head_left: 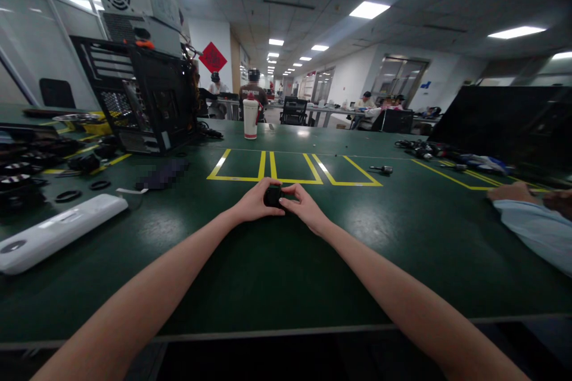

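Both my arms reach out over a dark green table (277,262). My left hand (252,202) and my right hand (304,205) meet at the middle and are both closed on a small black block-shaped object (272,196). The fingers of each hand pinch its sides, and it sits just above or on the table surface; I cannot tell which. Yellow taped rectangles (290,169) lie right behind the hands.
A black open computer case (147,98) stands at the back left, with a white cup (250,119) beside it. A white flat panel (58,235) and black rings lie at the left. A screwdriver (381,169) lies at the right. Another person's sleeve (531,229) rests at the right edge.
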The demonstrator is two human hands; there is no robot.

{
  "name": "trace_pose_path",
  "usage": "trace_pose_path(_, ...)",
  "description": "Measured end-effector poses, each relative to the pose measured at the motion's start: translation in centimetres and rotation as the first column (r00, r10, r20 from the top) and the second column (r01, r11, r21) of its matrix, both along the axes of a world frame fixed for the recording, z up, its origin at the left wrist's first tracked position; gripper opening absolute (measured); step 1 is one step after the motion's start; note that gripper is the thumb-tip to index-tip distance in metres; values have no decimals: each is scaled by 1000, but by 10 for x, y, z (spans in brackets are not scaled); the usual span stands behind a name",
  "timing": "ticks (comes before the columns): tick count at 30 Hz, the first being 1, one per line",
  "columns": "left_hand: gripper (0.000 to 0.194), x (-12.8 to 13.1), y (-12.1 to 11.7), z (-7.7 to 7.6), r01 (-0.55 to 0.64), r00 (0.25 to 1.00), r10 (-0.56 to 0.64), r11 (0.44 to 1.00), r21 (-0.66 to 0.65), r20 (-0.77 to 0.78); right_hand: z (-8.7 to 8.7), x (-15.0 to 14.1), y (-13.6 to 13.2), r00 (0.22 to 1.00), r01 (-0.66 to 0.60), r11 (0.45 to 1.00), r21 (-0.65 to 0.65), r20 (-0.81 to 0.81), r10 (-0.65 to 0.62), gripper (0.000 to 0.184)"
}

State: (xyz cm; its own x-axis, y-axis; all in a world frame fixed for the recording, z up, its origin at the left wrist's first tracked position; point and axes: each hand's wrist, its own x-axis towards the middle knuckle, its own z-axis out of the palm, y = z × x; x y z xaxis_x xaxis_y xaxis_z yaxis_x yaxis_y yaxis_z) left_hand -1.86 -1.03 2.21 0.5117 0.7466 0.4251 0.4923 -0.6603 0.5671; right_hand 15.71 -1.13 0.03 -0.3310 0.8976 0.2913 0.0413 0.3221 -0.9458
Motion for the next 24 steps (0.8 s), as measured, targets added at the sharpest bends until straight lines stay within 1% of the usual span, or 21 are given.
trace_pose_path(3, 62, 0, 3, -3, -18, 1000, 18, 1000, 12, 6, -2, -1, 1, 1000, 23, 1000, -6, 7, -23, 22)
trace_pose_path(5, 62, 0, 4, -4, -9, 1000, 9, 1000, 11, 0, -3, -1, 2, 999, 34, 999, -3, 10, -34, 23)
trace_pose_path(8, 61, 0, 5, -5, -2, 1000, 2, 1000, 10, -3, -4, -1, 4, 999, 49, 999, -12, 24, -49, 28)
trace_pose_path(11, 62, 0, 6, -6, -11, 1000, 11, 1000, 17, 11, -2, 0, 3, 999, 17, 999, -42, 36, -15, 33)
trace_pose_path(15, 63, 1, 7, -8, -8, 1000, 8, 1000, 20, 29, 0, 0, 2, 1000, -17, 999, -40, 5, 18, 30)
trace_pose_path(21, 62, 1, 6, -6, -2, 1000, 2, 1000, 20, 15, 0, -1, -1, 1000, 23, 1000, 7, 10, -24, 22)
trace_pose_path(24, 63, 1, 6, -6, -4, 1000, 3, 1000, 29, 14, 0, -1, 0, 999, 34, 999, 13, 12, -34, 23)
